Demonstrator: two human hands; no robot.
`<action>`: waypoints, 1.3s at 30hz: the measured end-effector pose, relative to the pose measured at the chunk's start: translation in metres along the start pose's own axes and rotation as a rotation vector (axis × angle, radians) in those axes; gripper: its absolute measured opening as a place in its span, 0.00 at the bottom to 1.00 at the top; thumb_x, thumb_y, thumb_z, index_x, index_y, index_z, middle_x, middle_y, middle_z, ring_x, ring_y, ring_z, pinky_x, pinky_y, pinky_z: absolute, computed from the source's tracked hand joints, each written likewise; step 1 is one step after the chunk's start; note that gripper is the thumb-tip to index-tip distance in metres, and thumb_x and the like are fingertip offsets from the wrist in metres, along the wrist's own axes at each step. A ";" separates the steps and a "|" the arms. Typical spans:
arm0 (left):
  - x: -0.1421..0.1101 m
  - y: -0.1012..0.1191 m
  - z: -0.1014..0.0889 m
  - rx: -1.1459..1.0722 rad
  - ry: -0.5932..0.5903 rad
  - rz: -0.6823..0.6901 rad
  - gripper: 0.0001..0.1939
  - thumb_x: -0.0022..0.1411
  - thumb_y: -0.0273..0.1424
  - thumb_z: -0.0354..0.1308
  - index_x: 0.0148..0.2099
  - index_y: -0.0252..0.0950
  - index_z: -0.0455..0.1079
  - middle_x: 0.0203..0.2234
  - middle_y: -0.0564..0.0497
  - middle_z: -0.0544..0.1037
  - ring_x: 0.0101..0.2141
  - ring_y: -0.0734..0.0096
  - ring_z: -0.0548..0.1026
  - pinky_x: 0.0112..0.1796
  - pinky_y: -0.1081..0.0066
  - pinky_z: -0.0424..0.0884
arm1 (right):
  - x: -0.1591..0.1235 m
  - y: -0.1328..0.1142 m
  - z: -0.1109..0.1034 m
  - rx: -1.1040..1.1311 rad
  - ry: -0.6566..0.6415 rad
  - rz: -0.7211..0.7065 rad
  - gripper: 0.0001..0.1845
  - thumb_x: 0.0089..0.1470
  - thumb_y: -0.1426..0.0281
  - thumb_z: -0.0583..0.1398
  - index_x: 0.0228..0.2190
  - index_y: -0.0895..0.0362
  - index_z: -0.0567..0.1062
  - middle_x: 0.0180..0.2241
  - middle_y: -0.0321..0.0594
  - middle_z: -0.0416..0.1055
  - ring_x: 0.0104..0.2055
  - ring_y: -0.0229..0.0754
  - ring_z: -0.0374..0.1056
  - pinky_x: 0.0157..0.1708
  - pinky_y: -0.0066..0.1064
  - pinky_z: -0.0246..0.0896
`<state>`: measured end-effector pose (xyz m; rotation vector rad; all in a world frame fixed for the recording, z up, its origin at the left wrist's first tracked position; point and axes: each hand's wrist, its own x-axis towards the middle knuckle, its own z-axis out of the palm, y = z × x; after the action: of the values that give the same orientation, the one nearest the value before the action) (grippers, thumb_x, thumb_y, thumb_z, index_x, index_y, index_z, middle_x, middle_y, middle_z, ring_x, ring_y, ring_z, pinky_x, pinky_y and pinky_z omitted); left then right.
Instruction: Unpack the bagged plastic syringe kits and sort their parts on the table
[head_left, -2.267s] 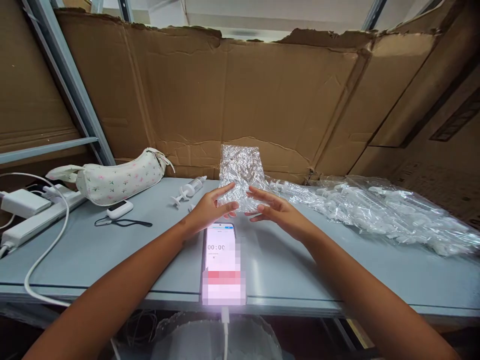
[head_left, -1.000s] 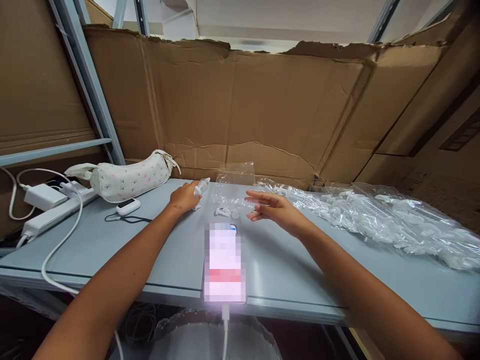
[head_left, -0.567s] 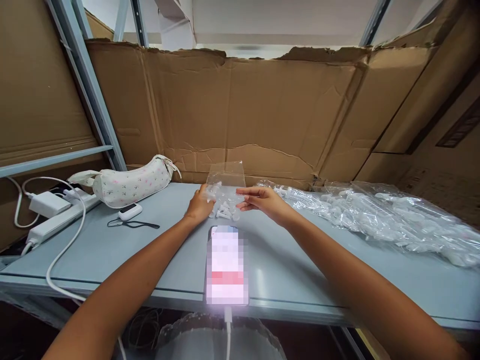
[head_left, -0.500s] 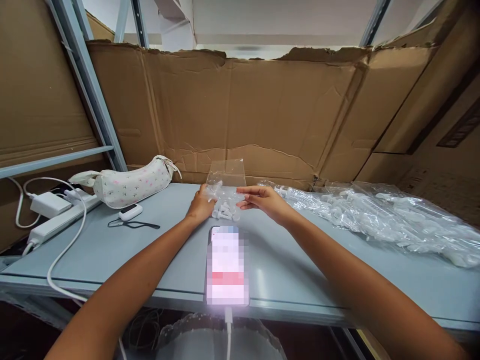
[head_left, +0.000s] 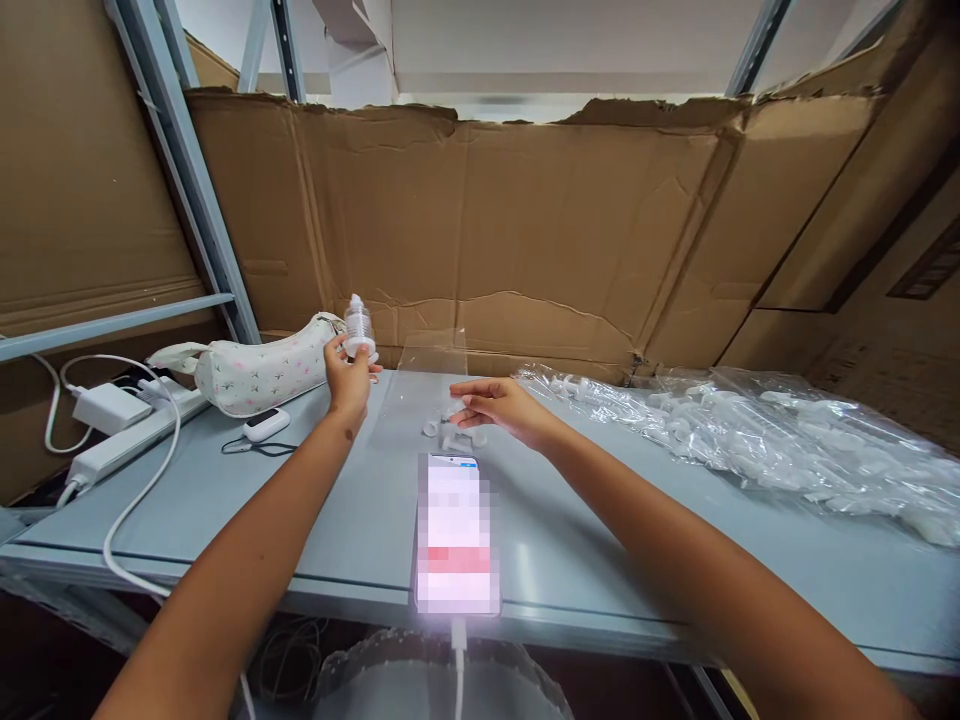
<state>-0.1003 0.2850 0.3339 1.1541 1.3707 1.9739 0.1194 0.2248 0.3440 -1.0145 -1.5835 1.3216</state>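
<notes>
My left hand (head_left: pixel 347 382) is closed around a small clear bottle-like piece (head_left: pixel 359 328) with a ribbed body, a pointed white top and a white lower rim. It is raised in front of the floral pouch (head_left: pixel 259 377). Several small white plastic parts (head_left: pixel 459 438) lie loose on the grey shelf, just behind the phone (head_left: pixel 454 535). Over them hovers my right hand (head_left: pixel 510 408), its fingers stretched out to the left and nothing visible in them. A flat clear plastic bag (head_left: pixel 433 355) lies behind the parts, against the cardboard.
A large clear bag of white plastic pieces (head_left: pixel 757 440) spreads along the right side. At left sit a power strip (head_left: pixel 135 430) with white cables and a small white device (head_left: pixel 266 424) with a dark strap. Cardboard (head_left: pixel 525 230) walls the back.
My left hand has moved left and up from the small parts, now holding the bottle-like piece. The clear bag has shifted slightly left, and my right hand has moved a little left.
</notes>
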 end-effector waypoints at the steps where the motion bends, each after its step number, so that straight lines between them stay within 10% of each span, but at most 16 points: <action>1: 0.004 0.001 -0.004 -0.034 0.034 0.007 0.18 0.63 0.26 0.50 0.54 0.41 0.54 0.49 0.47 0.67 0.19 0.88 0.70 0.16 0.84 0.63 | 0.003 0.001 0.005 -0.023 -0.019 0.007 0.12 0.55 0.81 0.54 0.38 0.63 0.76 0.44 0.47 0.74 0.30 0.36 0.76 0.39 0.33 0.74; 7: 0.008 0.002 -0.011 -0.106 0.060 0.098 0.18 0.60 0.25 0.53 0.52 0.40 0.57 0.48 0.47 0.68 0.17 0.87 0.70 0.15 0.82 0.62 | 0.026 0.006 0.037 -0.262 -0.140 0.018 0.16 0.57 0.80 0.52 0.44 0.64 0.74 0.47 0.49 0.72 0.29 0.36 0.75 0.32 0.29 0.74; 14: -0.008 -0.007 -0.002 0.096 -0.285 -0.041 0.16 0.59 0.24 0.54 0.49 0.40 0.59 0.41 0.51 0.70 0.16 0.88 0.69 0.17 0.82 0.65 | 0.031 0.008 0.049 -0.744 -0.175 -0.167 0.16 0.55 0.70 0.58 0.46 0.60 0.74 0.44 0.48 0.74 0.24 0.37 0.71 0.26 0.29 0.65; 21: -0.027 -0.025 0.008 0.184 -0.472 -0.187 0.12 0.57 0.21 0.57 0.43 0.36 0.61 0.31 0.54 0.69 0.13 0.87 0.66 0.14 0.82 0.63 | 0.020 0.001 0.034 -1.046 -0.056 -0.348 0.14 0.59 0.70 0.52 0.41 0.58 0.76 0.36 0.44 0.76 0.36 0.43 0.71 0.35 0.31 0.60; 31: -0.071 0.032 0.017 -0.036 -0.715 -0.189 0.12 0.60 0.30 0.57 0.47 0.36 0.65 0.38 0.49 0.73 0.20 0.79 0.73 0.24 0.73 0.72 | -0.001 0.003 -0.002 -1.610 0.295 -0.741 0.27 0.57 0.76 0.51 0.58 0.55 0.61 0.60 0.50 0.57 0.54 0.54 0.59 0.43 0.42 0.60; 35: -0.072 0.034 0.016 -0.154 -0.854 -0.205 0.14 0.63 0.39 0.52 0.46 0.36 0.68 0.38 0.47 0.74 0.25 0.75 0.75 0.27 0.71 0.72 | -0.013 0.007 -0.020 -1.471 0.349 -0.833 0.23 0.57 0.74 0.52 0.55 0.58 0.64 0.55 0.51 0.64 0.51 0.53 0.61 0.46 0.44 0.58; 39: -0.072 0.025 0.016 0.130 -0.808 0.117 0.14 0.60 0.34 0.55 0.49 0.39 0.68 0.45 0.46 0.73 0.37 0.69 0.74 0.37 0.67 0.71 | -0.028 0.014 -0.030 -0.955 0.471 -0.803 0.23 0.53 0.67 0.59 0.51 0.56 0.66 0.49 0.48 0.69 0.50 0.50 0.63 0.48 0.43 0.59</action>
<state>-0.0468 0.2291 0.3322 1.8469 1.0043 1.2347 0.1584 0.2097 0.3313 -0.9246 -1.9232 -0.2600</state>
